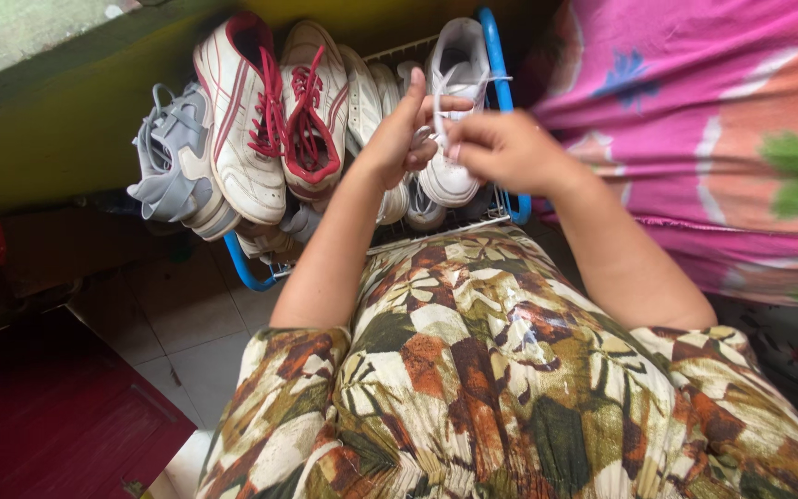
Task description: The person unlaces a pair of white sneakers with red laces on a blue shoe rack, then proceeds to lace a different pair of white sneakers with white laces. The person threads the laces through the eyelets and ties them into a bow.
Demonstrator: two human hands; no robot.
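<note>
- While you've got both hands up at the top middle of the frame, your left hand (pixel 397 129) and right hand (pixel 496 148) are both pinching the white shoelace (pixel 438 115) of the white sneaker (pixel 454 102); fingertips pressed together on the lace, thumb of the left sticking up.
- That sneaker stands toe-down at the right end of the row, just inside the blue rim of the wire shoe rack (pixel 501 74).
- My guess on handling: the lace is thin, limp and light, so it'll slip if you ease off the pinch. Hold it close to the eyelets, not out at the tips.
- The shoe itself looks light with a soft upper and a stiffer sole. If you need to steady it, I'd take it by the heel or the sides, not the tongue.
- Right beside it, touching, are more white sneakers (pixel 367 92) packed tight, so there's not much room for your left wrist.
- Further left you've got the pair with red laces (pixel 279 111), then a grey sneaker (pixel 173 157) hanging off the left end.
- The pink flowered cloth (pixel 695 139) at the upper right crowds your right elbow.
- Your patterned dress (pixel 491 370) fills the bottom of the frame, and a red cabinet (pixel 57 416) sits at the lower left, well apart.
</note>
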